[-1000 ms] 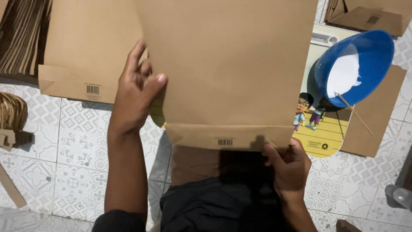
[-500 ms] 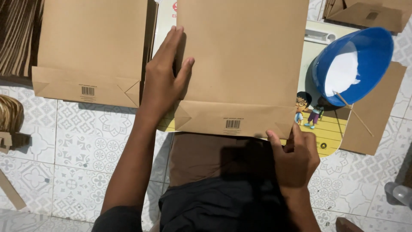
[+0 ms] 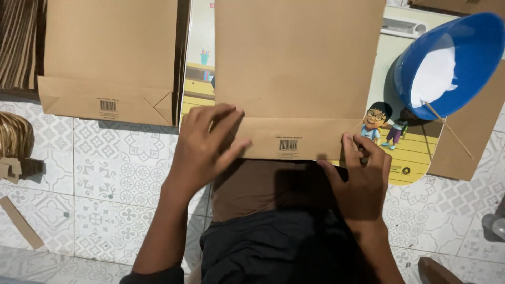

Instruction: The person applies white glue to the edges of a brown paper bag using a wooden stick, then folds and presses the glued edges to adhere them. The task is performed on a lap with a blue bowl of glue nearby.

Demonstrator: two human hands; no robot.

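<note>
left hand (image 3: 202, 150) lies flat and open, pinning the bag (image 3: 300, 79) fold, while right hand (image 3: 363, 176) pinches its bottom corner to crease it.

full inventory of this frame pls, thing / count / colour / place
flat paper bag: 1, brown, centre, bottom flap folded up, under both hands
second paper bag: 1, brown, upper left, lying flat
illustrated board: 1, yellow and pale with cartoon figures, under the centre bag
bowl: 1, blue with white contents, upper right, tilted
thin stick: 1, tan, leaning out of the bowl
cardboard sheet: 1, brown, right, under the bowl
stacked brown sheets: several, top left edge
cardboard strip: 1, brown, lower left floor
tiled floor: patterned white and grey
left hand: fingers spread on the bag's folded flap
right hand: grip on the flap's lower right corner
</note>
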